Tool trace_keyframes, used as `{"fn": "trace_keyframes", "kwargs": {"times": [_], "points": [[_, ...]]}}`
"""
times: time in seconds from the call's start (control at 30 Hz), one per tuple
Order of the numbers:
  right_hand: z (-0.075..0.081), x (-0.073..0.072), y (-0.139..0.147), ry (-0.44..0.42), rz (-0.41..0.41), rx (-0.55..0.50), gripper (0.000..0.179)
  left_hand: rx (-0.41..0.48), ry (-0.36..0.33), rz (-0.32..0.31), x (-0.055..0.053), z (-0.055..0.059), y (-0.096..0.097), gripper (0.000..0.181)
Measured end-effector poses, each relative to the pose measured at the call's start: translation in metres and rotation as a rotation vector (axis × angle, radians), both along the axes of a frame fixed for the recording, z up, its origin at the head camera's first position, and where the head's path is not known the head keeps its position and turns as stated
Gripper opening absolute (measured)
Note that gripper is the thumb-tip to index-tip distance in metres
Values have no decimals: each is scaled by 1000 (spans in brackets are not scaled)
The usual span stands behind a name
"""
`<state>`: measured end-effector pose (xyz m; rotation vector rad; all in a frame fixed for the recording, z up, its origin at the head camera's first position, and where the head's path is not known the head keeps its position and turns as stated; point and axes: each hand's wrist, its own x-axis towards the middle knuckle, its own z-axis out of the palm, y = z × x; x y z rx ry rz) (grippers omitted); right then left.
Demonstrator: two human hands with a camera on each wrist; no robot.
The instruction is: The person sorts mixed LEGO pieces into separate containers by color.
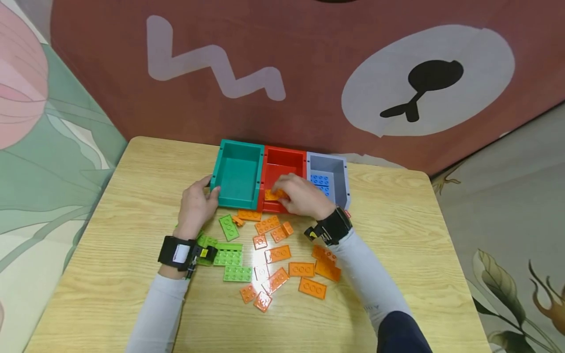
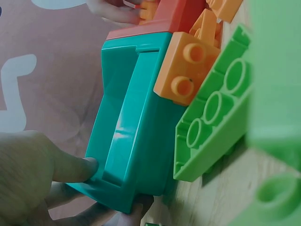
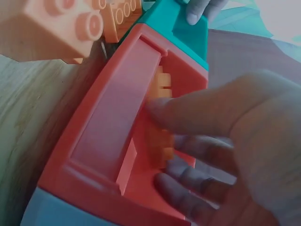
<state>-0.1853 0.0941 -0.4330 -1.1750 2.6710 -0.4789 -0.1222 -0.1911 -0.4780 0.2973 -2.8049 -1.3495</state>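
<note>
At the left end of a joined row of bins, my left hand (image 1: pixel 196 206) grips the corner of the teal bin (image 1: pixel 240 171). In the left wrist view its thumb lies over the rim, with fingers round the outside. My right hand (image 1: pixel 304 196) reaches into the red bin (image 1: pixel 284 158), the middle one. There it pinches an orange building brick (image 3: pixel 163 84) between thumb and fingers, close to the bin's front wall. The fingers partly hide that brick. To the right, the grey-blue bin (image 1: pixel 337 176) has blue bricks (image 1: pixel 320 180) inside.
Several orange bricks (image 1: pixel 301 269) lie loose on the wooden table (image 1: pixel 388 235) in front of the bins. Several green bricks (image 1: pixel 237 273) lie at the left, some partly behind the left wrist. A printed cloth wall (image 1: pixel 309 117) rises right behind the bins.
</note>
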Motion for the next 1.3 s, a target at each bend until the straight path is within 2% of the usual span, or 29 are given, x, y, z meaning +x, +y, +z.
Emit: {"fn": "trace_keyframes", "kwargs": {"times": [0.33, 0.5, 0.6, 0.73, 0.83, 0.97, 1.3], "points": [[-9, -5, 0, -142, -16, 24, 23, 18, -3, -22, -1, -5, 7, 56], [-12, -6, -3, -205, 15, 10, 24, 39, -19, -20, 1, -6, 8, 57], [-13, -6, -2, -199, 38, -7, 26, 52, -29, -23, 1, -6, 9, 57], [-9, -1, 7, -140, 38, -76, 27, 59, -34, -27, 0, -6, 9, 58], [-1, 8, 18, -96, 40, -137, 24, 54, -30, -24, 0, -6, 7, 58], [7, 26, 33, -47, 20, -162, 21, 39, -17, -14, 0, -2, 1, 57], [12, 80, 73, 50, -68, -186, 18, 29, -3, -5, 1, -1, -2, 57]]}}
